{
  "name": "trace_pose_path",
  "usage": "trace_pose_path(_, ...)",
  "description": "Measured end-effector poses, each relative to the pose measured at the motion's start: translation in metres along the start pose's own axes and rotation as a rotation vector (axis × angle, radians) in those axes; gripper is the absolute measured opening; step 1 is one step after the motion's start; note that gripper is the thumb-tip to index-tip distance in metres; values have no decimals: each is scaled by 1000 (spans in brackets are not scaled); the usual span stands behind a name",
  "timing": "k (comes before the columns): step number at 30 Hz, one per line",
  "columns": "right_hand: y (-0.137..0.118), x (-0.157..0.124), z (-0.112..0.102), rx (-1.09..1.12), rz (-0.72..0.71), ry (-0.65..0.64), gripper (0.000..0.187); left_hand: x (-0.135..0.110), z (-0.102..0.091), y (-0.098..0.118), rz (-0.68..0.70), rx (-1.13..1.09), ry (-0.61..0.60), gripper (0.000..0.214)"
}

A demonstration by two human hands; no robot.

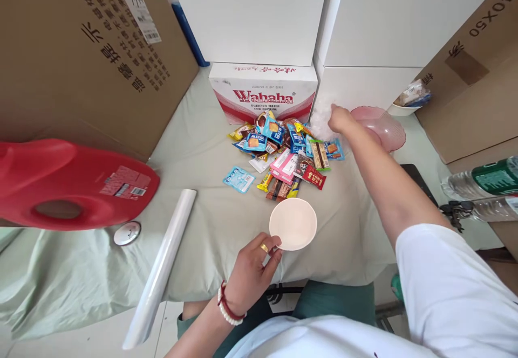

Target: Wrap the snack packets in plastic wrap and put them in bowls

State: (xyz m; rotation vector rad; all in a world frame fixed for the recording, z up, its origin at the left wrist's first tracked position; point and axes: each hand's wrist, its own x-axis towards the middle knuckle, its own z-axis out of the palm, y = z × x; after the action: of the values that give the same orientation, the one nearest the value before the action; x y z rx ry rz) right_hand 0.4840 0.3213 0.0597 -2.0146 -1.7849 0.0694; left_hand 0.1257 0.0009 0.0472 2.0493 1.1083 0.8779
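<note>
My left hand [251, 273], with a ring and a bead bracelet, curls at the near rim of a small cream bowl [293, 223] on the green cloth; its fingertips touch the rim. My right hand [339, 119] reaches far across the table and closes on a crumpled clear plastic bag [322, 118], beside a pink glass bowl [383, 127]. Between the two bowls lies a pile of wrapped snacks [283, 150], with one light blue packet [239, 179] lying apart to the left.
A white Wahaha carton [263, 91] stands behind the snacks. Brown cardboard boxes [81, 50] rise left and right. A red jug [68, 185], a roll of clear film [162, 263], a small round disc [127, 233] and water bottles [481, 185] lie around.
</note>
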Motion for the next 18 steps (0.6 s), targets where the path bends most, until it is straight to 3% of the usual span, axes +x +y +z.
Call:
trace_pose_path(2, -1, -32, -35, 11, -24, 43, 48, 3, 0, 5, 10, -25, -17, 9)
trace_pose_path(4, -8, -90, -73, 100, -192, 77, 41, 6, 2, 10, 9, -50, -33, 9)
trace_pose_path(7, -25, -211, -114, 331, -549, -165, 32, 10, 11, 19, 7, -99, -50, 9)
trace_pose_path(9, -30, -289, -124, 392, -689, -310, 39, 10, 22, 27, 15, -132, -73, 9)
trace_pose_path(11, -27, -346, -123, 366, -679, -305, 32, 9, 35, 33, 45, -162, -116, 11)
trace_pose_path(13, -14, -379, -122, 342, -605, -226, 27, 7, 46, 34, 117, -164, -145, 19)
trace_pose_path(16, 20, -391, -132, 234, -362, -77, 20, 4, 47, 13, 219, 15, -69, 44)
trace_pose_path(18, 50, -381, -145, 116, -141, 51, 13, 1, 33, -18, 182, 253, 58, 43)
